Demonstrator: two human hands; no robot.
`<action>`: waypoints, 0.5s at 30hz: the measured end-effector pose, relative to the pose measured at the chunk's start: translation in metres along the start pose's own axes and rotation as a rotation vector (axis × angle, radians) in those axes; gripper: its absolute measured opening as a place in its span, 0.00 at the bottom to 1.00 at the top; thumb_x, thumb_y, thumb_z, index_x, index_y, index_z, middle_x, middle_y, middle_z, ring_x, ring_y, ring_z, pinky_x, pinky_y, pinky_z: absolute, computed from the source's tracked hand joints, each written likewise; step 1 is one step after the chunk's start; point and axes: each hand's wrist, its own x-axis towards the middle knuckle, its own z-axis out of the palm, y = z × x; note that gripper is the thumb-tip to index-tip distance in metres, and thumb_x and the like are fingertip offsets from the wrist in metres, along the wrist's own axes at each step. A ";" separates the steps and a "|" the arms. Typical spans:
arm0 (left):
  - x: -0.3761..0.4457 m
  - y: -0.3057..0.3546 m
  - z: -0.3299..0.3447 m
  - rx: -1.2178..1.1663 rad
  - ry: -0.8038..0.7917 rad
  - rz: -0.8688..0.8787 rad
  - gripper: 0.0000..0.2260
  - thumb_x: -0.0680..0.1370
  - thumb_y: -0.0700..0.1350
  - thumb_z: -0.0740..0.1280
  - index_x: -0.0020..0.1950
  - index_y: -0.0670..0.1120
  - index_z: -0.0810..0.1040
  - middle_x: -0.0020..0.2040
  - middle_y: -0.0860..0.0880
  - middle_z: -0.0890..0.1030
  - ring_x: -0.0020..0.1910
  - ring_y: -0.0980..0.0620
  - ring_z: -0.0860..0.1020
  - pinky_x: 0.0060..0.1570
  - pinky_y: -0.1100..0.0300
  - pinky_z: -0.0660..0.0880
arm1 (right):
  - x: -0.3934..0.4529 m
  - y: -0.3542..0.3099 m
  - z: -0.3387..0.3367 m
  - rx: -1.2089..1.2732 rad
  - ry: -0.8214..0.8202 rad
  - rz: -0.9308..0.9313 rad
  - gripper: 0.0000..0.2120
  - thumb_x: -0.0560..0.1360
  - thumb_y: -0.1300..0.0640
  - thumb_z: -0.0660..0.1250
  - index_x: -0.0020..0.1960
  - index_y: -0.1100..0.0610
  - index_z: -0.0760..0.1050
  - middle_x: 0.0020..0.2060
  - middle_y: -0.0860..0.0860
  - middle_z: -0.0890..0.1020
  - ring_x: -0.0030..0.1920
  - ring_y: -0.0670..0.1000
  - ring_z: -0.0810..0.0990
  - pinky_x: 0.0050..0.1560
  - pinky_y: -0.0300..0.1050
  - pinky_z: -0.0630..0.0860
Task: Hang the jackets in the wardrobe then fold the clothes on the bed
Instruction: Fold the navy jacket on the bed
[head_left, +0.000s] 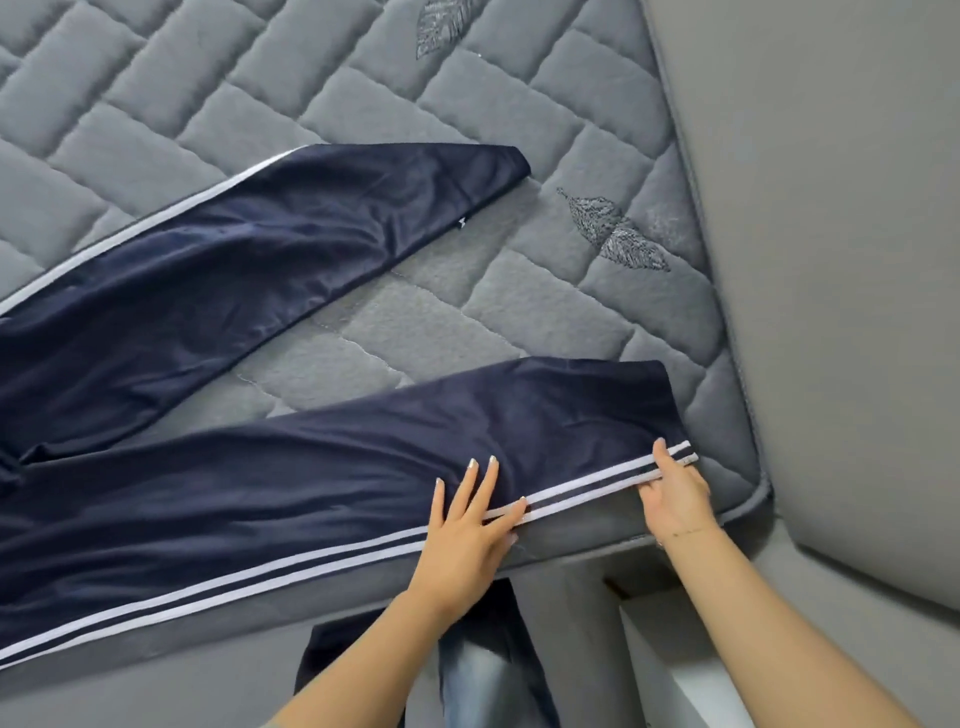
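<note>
Head view: grey quilted mattress (363, 78), grey headboard (831, 260) at right. Navy trousers (260, 493) spread flat on mattress, legs apart. Left hand (467, 525) flat on near leg, fingers spread. Right hand (675, 488) pinches striped hem near mattress corner.

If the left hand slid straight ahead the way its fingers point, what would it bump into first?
The left hand already lies flat on the near trouser leg. Sliding on, it would probably cross that navy cloth, then reach bare grey mattress between the legs before the far leg.
</note>
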 end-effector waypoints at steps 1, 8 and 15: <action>0.002 0.002 -0.002 -0.013 0.001 -0.007 0.21 0.84 0.55 0.54 0.77 0.61 0.60 0.79 0.52 0.39 0.77 0.50 0.32 0.74 0.46 0.33 | 0.002 0.000 -0.004 -0.006 0.043 -0.011 0.12 0.80 0.60 0.65 0.62 0.61 0.74 0.47 0.49 0.80 0.52 0.48 0.80 0.66 0.52 0.73; 0.044 -0.002 -0.054 -0.022 0.190 -0.063 0.22 0.82 0.48 0.64 0.76 0.50 0.67 0.80 0.47 0.55 0.79 0.47 0.52 0.77 0.44 0.47 | -0.001 0.004 -0.020 -0.228 0.211 -0.183 0.17 0.76 0.67 0.67 0.64 0.62 0.75 0.56 0.57 0.80 0.53 0.55 0.78 0.59 0.48 0.76; 0.110 -0.010 -0.091 0.011 0.071 -0.199 0.20 0.79 0.56 0.64 0.70 0.52 0.70 0.64 0.51 0.71 0.65 0.47 0.68 0.64 0.52 0.62 | 0.012 -0.033 0.013 -0.577 0.006 -0.363 0.19 0.72 0.48 0.74 0.58 0.54 0.74 0.54 0.50 0.79 0.54 0.49 0.78 0.52 0.42 0.73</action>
